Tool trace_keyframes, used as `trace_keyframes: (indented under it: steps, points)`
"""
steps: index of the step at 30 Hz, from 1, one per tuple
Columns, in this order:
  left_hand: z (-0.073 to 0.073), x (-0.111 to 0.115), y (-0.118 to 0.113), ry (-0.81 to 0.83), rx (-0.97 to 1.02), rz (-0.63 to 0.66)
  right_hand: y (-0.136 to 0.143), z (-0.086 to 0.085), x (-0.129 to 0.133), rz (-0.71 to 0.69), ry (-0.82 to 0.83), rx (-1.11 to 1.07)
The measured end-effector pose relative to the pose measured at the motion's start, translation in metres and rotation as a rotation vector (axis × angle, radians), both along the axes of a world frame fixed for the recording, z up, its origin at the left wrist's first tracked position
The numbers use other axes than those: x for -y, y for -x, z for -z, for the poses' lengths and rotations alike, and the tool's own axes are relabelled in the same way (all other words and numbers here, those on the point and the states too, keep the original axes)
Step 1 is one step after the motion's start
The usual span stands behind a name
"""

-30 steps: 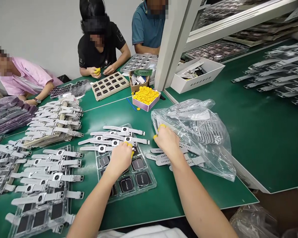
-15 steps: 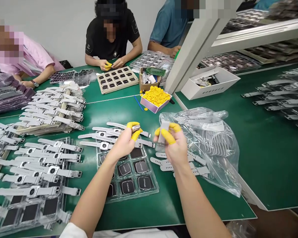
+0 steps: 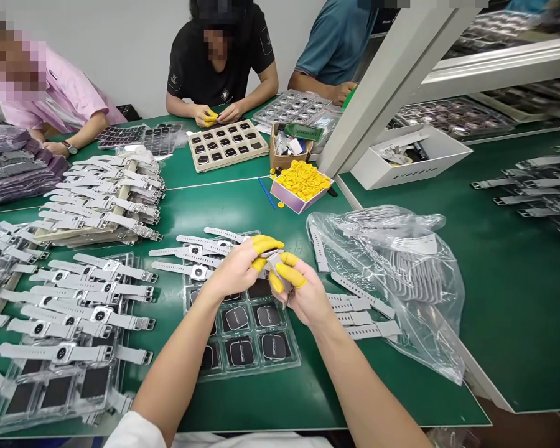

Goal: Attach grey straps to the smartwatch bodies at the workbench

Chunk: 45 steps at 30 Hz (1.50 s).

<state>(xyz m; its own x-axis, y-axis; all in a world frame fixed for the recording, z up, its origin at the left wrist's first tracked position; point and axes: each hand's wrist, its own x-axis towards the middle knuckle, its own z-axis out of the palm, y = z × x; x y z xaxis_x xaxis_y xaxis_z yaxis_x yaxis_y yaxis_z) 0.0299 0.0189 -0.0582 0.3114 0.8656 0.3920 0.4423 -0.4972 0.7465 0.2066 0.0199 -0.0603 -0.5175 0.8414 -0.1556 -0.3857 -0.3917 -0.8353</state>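
Yellow finger cots cover fingertips on both hands. My left hand point(image 3: 242, 261) pinches a watch case point(image 3: 269, 252), seen edge-on and partly hidden by the fingers. Against its side, my right hand point(image 3: 298, 283) grips a grey watch strap point(image 3: 276, 264); whether the strap end sits in the case I cannot tell. Below them lies a clear plastic tray point(image 3: 242, 330) with dark square watch faces in its compartments. Several strapped watches point(image 3: 198, 272) rest across the tray's far side. Loose grey straps point(image 3: 359, 317) lie right of my right hand.
A clear bag of straps point(image 3: 401, 267) lies at the right. Finished-looking watches point(image 3: 70, 320) cover trays at the left, with a stack point(image 3: 102, 199) behind. A box of yellow finger cots point(image 3: 303, 186) stands beyond my hands, near a white post point(image 3: 382, 93). Co-workers sit across the table.
My right hand has moved left with the strap, bringing it up to the watch case in my left hand. The left hand has shifted slightly right. The view has turned a little.
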Motion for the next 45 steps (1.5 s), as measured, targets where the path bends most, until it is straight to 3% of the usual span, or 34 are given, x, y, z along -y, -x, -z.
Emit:
trace_keyframes:
  steps: [6, 12, 20, 27, 34, 40, 45]
  points:
    - [-0.005, 0.001, -0.005, 0.026, 0.059, -0.111, -0.001, -0.005, -0.005, 0.086, 0.054, -0.121]
    - [-0.001, 0.001, -0.006, 0.05, -0.01, -0.028, -0.002, -0.003, -0.002, -0.008, -0.008, -0.023]
    - [0.006, 0.0, -0.011, 0.092, 0.003, -0.076, 0.003, -0.002, -0.004, 0.071, 0.045, -0.05]
    - [-0.004, 0.006, -0.01, 0.186, -0.016, -0.044, 0.0, 0.001, -0.006, 0.081, 0.11, -0.093]
    - [-0.012, 0.007, -0.01, 0.166, -0.264, -0.073, -0.002, 0.007, -0.007, 0.045, 0.117, 0.032]
    - [-0.004, 0.005, -0.006, 0.271, 0.062, -0.061, -0.005, -0.001, -0.004, 0.056, 0.087, 0.044]
    - [0.002, 0.003, -0.019, 0.332, 0.459, -0.178, -0.005, -0.004, -0.001, 0.054, 0.042, 0.113]
